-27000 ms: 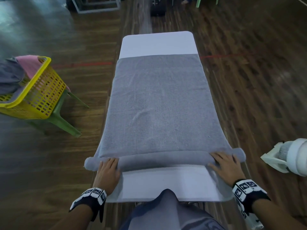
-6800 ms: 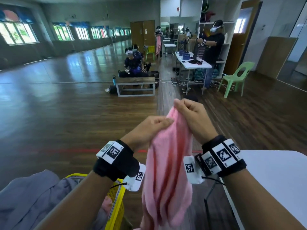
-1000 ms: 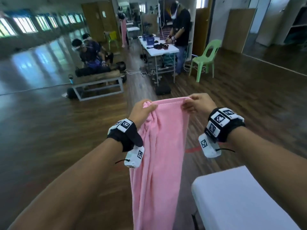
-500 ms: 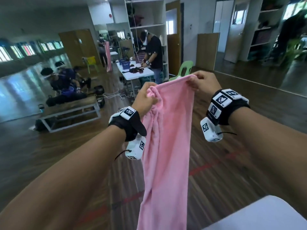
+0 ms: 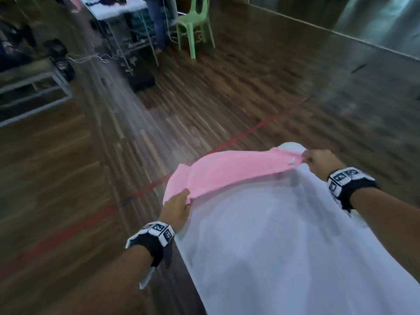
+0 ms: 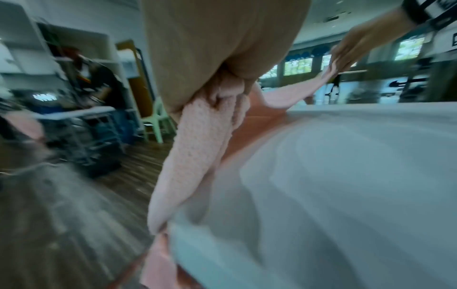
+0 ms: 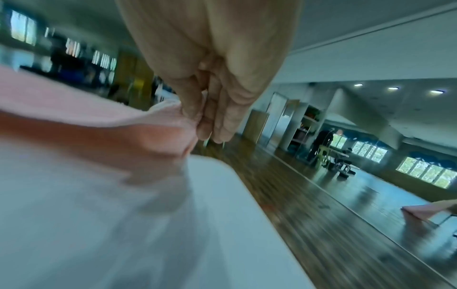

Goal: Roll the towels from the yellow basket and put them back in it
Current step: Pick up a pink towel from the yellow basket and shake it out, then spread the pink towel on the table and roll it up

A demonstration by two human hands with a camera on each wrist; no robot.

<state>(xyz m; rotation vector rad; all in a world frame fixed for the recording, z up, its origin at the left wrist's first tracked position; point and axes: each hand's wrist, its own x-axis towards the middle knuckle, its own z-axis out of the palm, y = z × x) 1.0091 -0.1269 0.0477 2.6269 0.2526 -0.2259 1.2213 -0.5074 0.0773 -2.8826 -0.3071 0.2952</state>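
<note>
Pink towel (image 5: 229,173), held stretched between both hands above the far end of the white bench (image 5: 284,246). One corner is gripped by the left hand (image 5: 176,211) at the bench's left edge, the fingers curled round a bunched fold of cloth; in the left wrist view the fabric (image 6: 197,156) is seen gathered under the curled fingers and hanging down past the bench edge (image 6: 346,176). The opposite corner is pinched between thumb and fingers of the right hand (image 5: 320,162) near the far right corner of the bench; the right wrist view shows the pinch (image 7: 205,121) on the hem of the towel (image 7: 86,117), just above the bench top (image 7: 222,215). Between the two hands the towel is spread crosswise, its middle sagging toward the bench surface; whether it touches there cannot be told through the motion blur. Black wristbands with square markers (image 5: 156,233) are worn on both wrists. Beyond the bench, a dark wooden floor (image 5: 204,98) crossed by a red line (image 5: 250,133) is visible, with a green plastic chair (image 5: 195,23) and a second white table (image 5: 116,5) at the far side of the room.
</note>
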